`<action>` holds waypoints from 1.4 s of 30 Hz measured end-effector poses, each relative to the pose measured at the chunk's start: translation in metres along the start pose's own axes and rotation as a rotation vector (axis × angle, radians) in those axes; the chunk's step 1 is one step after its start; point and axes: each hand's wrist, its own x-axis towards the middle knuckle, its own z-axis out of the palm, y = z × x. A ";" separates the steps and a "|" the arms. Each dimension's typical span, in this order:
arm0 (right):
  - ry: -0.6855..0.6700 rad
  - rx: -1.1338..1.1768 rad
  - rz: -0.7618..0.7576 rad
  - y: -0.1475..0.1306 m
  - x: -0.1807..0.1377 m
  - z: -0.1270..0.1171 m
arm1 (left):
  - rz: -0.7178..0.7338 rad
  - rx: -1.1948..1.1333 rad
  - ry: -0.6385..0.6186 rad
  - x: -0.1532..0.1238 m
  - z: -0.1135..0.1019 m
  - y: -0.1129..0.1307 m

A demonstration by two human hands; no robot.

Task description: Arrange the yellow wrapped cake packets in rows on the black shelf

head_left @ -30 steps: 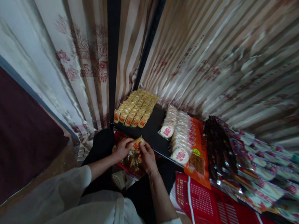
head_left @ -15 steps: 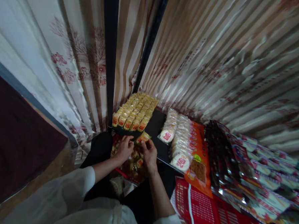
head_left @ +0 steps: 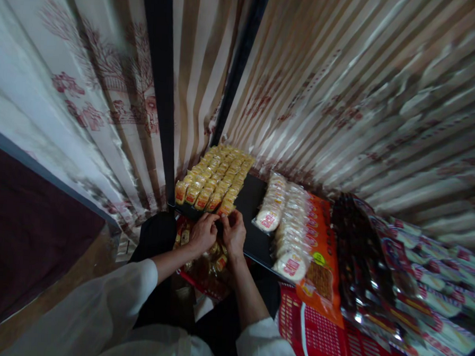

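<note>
Head view: a yellow packet [head_left: 226, 206] stands at the near edge of the shelf [head_left: 251, 200], toward its left end, at the front of the rightmost of the packet rows [head_left: 212, 171]. The right hand [head_left: 235, 233] has its thumb and fingertips against the packet's lower front; whether they pinch it or only press it, I cannot tell. The left hand [head_left: 203, 233] is just beside, off the shelf's near edge, fingers bent and tips close to the right hand's; I cannot tell if it grips anything.

The packet rows run from the shelf's near edge back to its far left corner. Below that edge, under both hands, loose packets [head_left: 220, 262] lie in a red basket [head_left: 200, 285] between the person's dark-clad legs.

Right of the shelf's bare black middle come white cakes [head_left: 292, 239] in clear wrap, two rows, then an orange bag [head_left: 321, 262], then dark packs [head_left: 358, 259] and white packs [head_left: 434, 289] along its right. A second basket [head_left: 321, 331], also red, sits below the shelf's near right side.

A curtain [head_left: 325, 97] hangs behind the shelf; a black post [head_left: 159, 83] rises at its left end.
</note>
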 end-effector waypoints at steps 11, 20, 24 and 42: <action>0.114 0.012 -0.089 0.009 0.000 0.010 | 0.033 -0.039 0.027 0.003 0.004 -0.006; 0.099 -0.006 -0.097 0.010 0.009 0.011 | 0.010 0.003 -0.010 0.008 0.006 -0.003; 0.080 0.116 -0.046 0.011 0.004 0.015 | 0.027 -0.002 -0.011 0.006 0.006 -0.004; 0.077 0.243 -0.024 0.010 0.001 0.014 | 0.098 -0.001 0.015 -0.001 0.010 -0.010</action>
